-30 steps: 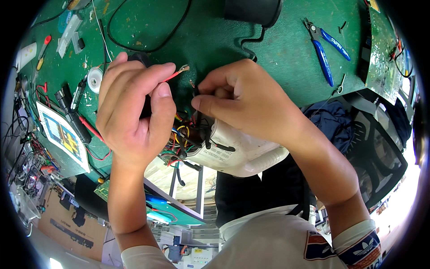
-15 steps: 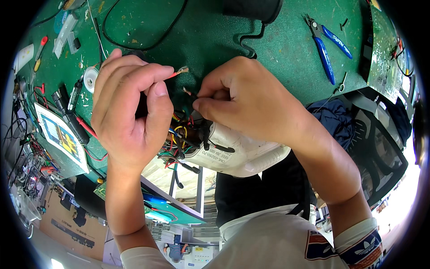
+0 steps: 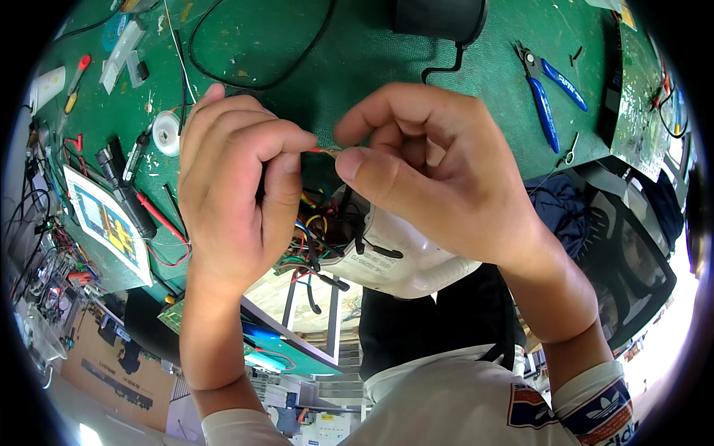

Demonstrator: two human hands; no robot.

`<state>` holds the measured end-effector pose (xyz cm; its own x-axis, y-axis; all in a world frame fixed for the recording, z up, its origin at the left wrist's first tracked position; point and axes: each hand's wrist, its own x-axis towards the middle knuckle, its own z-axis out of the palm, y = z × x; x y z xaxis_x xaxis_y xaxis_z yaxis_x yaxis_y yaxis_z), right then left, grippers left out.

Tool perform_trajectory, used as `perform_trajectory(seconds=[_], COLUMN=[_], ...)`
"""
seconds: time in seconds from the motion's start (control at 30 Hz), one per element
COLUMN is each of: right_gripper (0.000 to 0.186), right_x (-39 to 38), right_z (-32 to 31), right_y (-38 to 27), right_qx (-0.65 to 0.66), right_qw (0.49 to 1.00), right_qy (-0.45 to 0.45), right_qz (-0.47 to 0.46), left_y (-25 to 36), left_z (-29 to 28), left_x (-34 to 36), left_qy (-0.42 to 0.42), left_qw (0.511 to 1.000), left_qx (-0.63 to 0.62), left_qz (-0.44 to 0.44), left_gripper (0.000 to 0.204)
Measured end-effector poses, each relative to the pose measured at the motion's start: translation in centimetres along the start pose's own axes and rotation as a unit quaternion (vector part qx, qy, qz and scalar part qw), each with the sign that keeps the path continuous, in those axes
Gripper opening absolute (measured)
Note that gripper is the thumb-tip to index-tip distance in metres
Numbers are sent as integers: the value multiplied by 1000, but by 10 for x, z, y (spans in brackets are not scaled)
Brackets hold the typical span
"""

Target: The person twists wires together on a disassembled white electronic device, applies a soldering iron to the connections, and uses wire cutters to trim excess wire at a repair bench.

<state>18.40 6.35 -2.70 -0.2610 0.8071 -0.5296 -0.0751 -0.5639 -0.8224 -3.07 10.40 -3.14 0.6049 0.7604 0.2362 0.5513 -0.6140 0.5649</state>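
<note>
Between its thumb and forefinger my left hand [image 3: 234, 193] pinches a thin red wire [image 3: 315, 150], whose bare copper strands stick out to the right. My right hand [image 3: 439, 163] is at that bare end: the thumb tip meets the strands, while the forefinger is lifted apart from the thumb and the other fingers curl. Below both hands lies an off-white plastic housing [image 3: 401, 264] with printed marks. A bundle of coloured wires [image 3: 316, 223] comes out of its open end, several with black sleeves. The far side of my left fingers is hidden.
On the green mat [image 3: 357, 67] lie blue-handled cutters [image 3: 547, 97] at the right and a solder spool [image 3: 166, 132] at the left. A flashlight [image 3: 123, 189], a printed sheet [image 3: 108, 227] and a red probe [image 3: 160, 215] are further left. A black cylinder [image 3: 439, 18] stands at the back.
My right hand has turned, and its thumb and forefinger have parted at the wire's bare end. The separate bare wire end seen by it before no longer shows separately. The view has shifted slightly.
</note>
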Motion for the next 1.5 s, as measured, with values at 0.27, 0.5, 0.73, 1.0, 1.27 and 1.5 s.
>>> perform_trajectory(seconds=[0.27, 0.5, 0.73, 1.0, 1.27, 1.5], right_gripper=[23, 8, 11, 16, 19, 18], right_x=[-1, 27, 47, 46, 45, 43], right_z=[1, -13, -35, -42, -36, -41], right_y=[-5, -26, -58, -61, -73, -47], right_qx=[-86, -169, -264, -275, -299, -261], right_qw=[994, 982, 937, 919, 924, 934], right_qy=[11, -41, -183, -229, -230, -190], right_qz=[-68, -80, -139, -164, -54, -153], left_y=[-1, 1, 2, 2, 5, 12], left_z=[0, -5, -2, -1, 0, 3], left_x=[0, 0, -5, -7, -7, -2], left_qy=[-2, -29, -28, -56, -41, -25], left_qw=[1000, 1000, 996, 997, 999, 999], left_qx=[-4, 8, -51, -27, -2, 15], left_qz=[2, 3, -62, -37, -32, -32], left_gripper=[11, 8, 17, 22, 20, 12])
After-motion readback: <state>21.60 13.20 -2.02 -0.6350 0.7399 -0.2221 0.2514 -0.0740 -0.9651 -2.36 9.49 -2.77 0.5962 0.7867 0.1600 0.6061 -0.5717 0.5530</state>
